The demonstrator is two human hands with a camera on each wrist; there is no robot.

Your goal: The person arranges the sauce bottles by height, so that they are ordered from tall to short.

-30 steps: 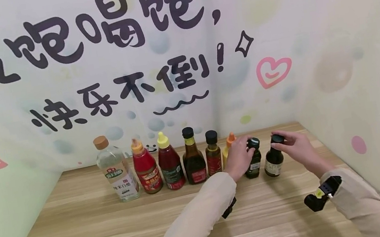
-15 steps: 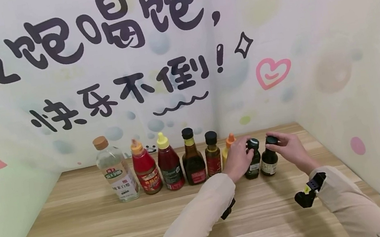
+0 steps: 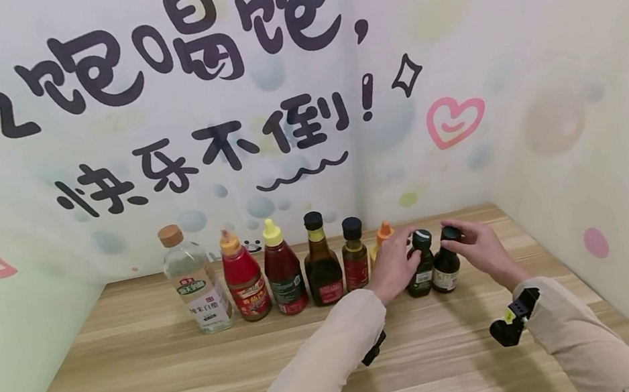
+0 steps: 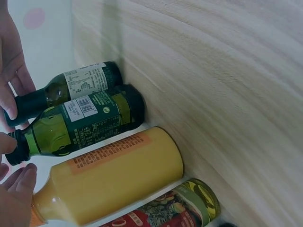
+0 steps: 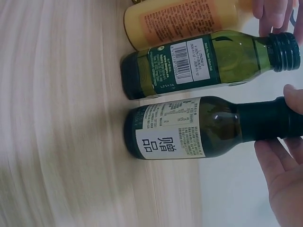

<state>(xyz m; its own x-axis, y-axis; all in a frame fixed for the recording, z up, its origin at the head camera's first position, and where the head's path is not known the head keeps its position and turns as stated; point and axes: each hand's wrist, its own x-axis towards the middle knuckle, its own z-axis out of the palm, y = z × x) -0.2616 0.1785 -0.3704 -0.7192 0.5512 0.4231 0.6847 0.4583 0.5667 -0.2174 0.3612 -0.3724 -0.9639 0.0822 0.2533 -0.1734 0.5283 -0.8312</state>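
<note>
Around the cap of a green glass oil bottle [image 4: 71, 127], the fingers and thumb of my left hand [image 3: 393, 267] are curled. My right hand [image 3: 484, 253] pinches the dark neck and cap of a small dark bottle [image 5: 184, 127] with a white label. Both bottles stand upright on the wooden table, side by side at the right end of a row, very close together. Just left of the green bottle is a yellow squeeze bottle [image 4: 113, 175] with an orange tip, partly hidden by my left hand in the head view.
Leftward along the row stand a red-labelled oil bottle [image 3: 355, 257], a brown sauce bottle [image 3: 321, 266], two red squeeze bottles with a yellow tip [image 3: 284, 275] and an orange tip [image 3: 246, 284], and a clear vinegar bottle [image 3: 198, 284]. Printed walls enclose the wooden table [image 3: 197, 389].
My right hand has moved left with the small dark bottle, narrowing the gap to the green bottle. My left hand has stayed on the green bottle's cap.
</note>
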